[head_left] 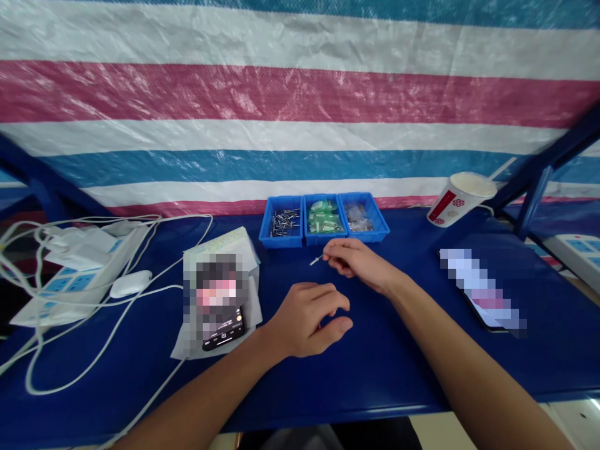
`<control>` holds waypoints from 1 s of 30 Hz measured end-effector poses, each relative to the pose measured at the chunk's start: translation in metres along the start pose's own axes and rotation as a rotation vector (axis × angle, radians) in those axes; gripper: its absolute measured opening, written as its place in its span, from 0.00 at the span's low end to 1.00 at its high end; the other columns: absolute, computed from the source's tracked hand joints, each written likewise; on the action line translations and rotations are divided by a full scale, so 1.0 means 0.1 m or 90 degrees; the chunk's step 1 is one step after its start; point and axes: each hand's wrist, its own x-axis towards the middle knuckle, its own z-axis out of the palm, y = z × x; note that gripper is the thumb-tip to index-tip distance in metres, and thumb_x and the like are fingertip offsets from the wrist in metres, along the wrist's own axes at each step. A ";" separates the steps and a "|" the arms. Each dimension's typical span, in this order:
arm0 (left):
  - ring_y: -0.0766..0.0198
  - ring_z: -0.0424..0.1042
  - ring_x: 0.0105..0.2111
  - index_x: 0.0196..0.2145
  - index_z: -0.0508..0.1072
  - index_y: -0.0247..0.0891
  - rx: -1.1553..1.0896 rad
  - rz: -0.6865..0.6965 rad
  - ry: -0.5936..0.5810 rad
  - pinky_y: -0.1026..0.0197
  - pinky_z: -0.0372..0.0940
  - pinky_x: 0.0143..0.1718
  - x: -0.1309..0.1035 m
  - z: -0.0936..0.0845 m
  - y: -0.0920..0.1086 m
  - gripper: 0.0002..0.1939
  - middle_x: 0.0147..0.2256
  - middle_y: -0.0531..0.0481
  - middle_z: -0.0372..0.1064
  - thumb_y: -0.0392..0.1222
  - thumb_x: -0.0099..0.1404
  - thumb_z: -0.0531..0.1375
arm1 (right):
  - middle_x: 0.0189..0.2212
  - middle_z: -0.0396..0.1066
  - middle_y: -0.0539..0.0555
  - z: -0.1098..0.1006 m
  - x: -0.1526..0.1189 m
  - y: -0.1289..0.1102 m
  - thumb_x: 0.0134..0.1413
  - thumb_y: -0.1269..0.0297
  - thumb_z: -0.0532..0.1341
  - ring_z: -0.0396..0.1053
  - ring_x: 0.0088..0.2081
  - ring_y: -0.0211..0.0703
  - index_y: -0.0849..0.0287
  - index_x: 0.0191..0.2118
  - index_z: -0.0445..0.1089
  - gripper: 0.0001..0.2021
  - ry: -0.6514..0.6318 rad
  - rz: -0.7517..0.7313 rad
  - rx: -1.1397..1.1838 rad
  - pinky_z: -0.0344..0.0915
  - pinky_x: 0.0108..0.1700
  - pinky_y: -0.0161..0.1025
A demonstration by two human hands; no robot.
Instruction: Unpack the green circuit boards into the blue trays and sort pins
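Note:
My right hand (351, 259) pinches a small thin piece with a pale tip (315, 260), just in front of the blue bins; its exact kind is too small to tell. My left hand (312, 319) hovers nearer to me over the table, thumb and fingers apart, nothing between them. In the left blue bin (281, 242) lie many metal screw-like pins (284, 223). The middle bin (325, 239) holds pale small parts in green-tinted plastic (323, 217). Clear plastic with small parts (359, 217) fills part of the right bin (372, 237).
A lit phone (224, 331) rests on papers (253, 306) at left, beside a power strip (77, 284) and tangled white cables (60, 390). To the right are another phone (478, 294) and a tilted paper cup (457, 200) with a straw. Behind hangs a striped sheet (300, 94).

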 end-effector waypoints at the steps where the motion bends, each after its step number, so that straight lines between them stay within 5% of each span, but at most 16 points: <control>1: 0.68 0.64 0.22 0.35 0.71 0.37 0.008 -0.001 -0.013 0.61 0.60 0.28 0.00 0.00 0.00 0.21 0.25 0.53 0.68 0.51 0.76 0.46 | 0.17 0.58 0.45 0.03 0.02 0.02 0.58 0.56 0.61 0.51 0.18 0.31 0.59 0.28 0.68 0.12 -0.001 0.015 -0.029 0.44 0.21 0.33; 9: 0.68 0.66 0.23 0.35 0.72 0.36 0.030 -0.008 -0.059 0.61 0.61 0.30 0.01 0.00 0.04 0.26 0.26 0.52 0.71 0.54 0.77 0.43 | 0.16 0.57 0.45 0.23 0.14 0.03 0.60 0.57 0.60 0.51 0.18 0.31 0.59 0.24 0.66 0.15 0.015 -0.001 -0.001 0.46 0.21 0.33; 12: 0.68 0.66 0.22 0.35 0.72 0.36 0.036 -0.013 -0.059 0.61 0.61 0.30 0.03 0.00 0.04 0.26 0.25 0.52 0.70 0.54 0.77 0.42 | 0.23 0.67 0.47 0.29 0.19 -0.02 0.62 0.53 0.60 0.55 0.18 0.32 0.57 0.41 0.70 0.12 0.025 -0.053 0.098 0.47 0.21 0.33; 14: 0.68 0.66 0.23 0.35 0.72 0.36 0.033 -0.013 -0.059 0.61 0.61 0.30 0.02 0.00 0.03 0.25 0.25 0.52 0.70 0.54 0.77 0.43 | 0.29 0.72 0.50 0.30 0.18 -0.05 0.62 0.48 0.58 0.57 0.19 0.33 0.53 0.53 0.65 0.20 -0.001 -0.058 0.104 0.49 0.21 0.33; 16: 0.68 0.66 0.23 0.36 0.72 0.36 0.031 -0.013 -0.059 0.62 0.61 0.31 0.02 0.00 0.02 0.25 0.25 0.53 0.69 0.53 0.77 0.44 | 0.28 0.72 0.49 0.27 0.12 -0.08 0.62 0.45 0.58 0.58 0.20 0.34 0.53 0.54 0.66 0.21 -0.032 -0.072 0.005 0.52 0.23 0.34; 18: 0.68 0.66 0.23 0.36 0.72 0.36 0.030 -0.019 -0.057 0.62 0.61 0.30 0.01 0.00 0.00 0.24 0.25 0.53 0.69 0.52 0.77 0.45 | 0.24 0.68 0.48 0.17 0.02 -0.10 0.61 0.47 0.59 0.60 0.23 0.35 0.55 0.43 0.71 0.17 -0.040 -0.120 -0.183 0.55 0.27 0.35; 21: 0.68 0.66 0.23 0.36 0.72 0.36 0.034 -0.026 -0.063 0.61 0.60 0.30 0.01 -0.01 0.00 0.23 0.25 0.53 0.69 0.53 0.76 0.45 | 0.24 0.71 0.49 -0.09 -0.14 -0.13 0.58 0.51 0.62 0.65 0.27 0.38 0.56 0.31 0.70 0.13 0.047 -0.132 -0.497 0.55 0.29 0.37; 23: 0.68 0.66 0.23 0.36 0.72 0.36 0.039 -0.023 -0.069 0.61 0.60 0.30 0.02 -0.02 0.00 0.23 0.26 0.53 0.69 0.52 0.76 0.45 | 0.27 0.74 0.51 -0.29 -0.23 -0.16 0.53 0.52 0.66 0.67 0.28 0.41 0.56 0.31 0.71 0.12 0.095 -0.053 -0.655 0.55 0.30 0.38; 27: 0.68 0.65 0.22 0.37 0.72 0.36 0.034 -0.015 -0.072 0.61 0.60 0.29 0.03 -0.02 0.01 0.22 0.27 0.53 0.70 0.51 0.76 0.46 | 0.30 0.77 0.54 -0.55 -0.27 -0.17 0.45 0.51 0.70 0.72 0.31 0.47 0.56 0.34 0.74 0.15 0.047 0.132 -0.735 0.58 0.31 0.39; 30: 0.68 0.64 0.22 0.37 0.72 0.36 0.033 -0.019 -0.072 0.62 0.59 0.29 0.02 -0.02 0.00 0.20 0.26 0.53 0.68 0.50 0.76 0.47 | 0.28 0.77 0.54 -0.59 -0.23 -0.11 0.46 0.57 0.68 0.72 0.31 0.47 0.56 0.32 0.75 0.10 0.006 0.177 -0.716 0.59 0.30 0.39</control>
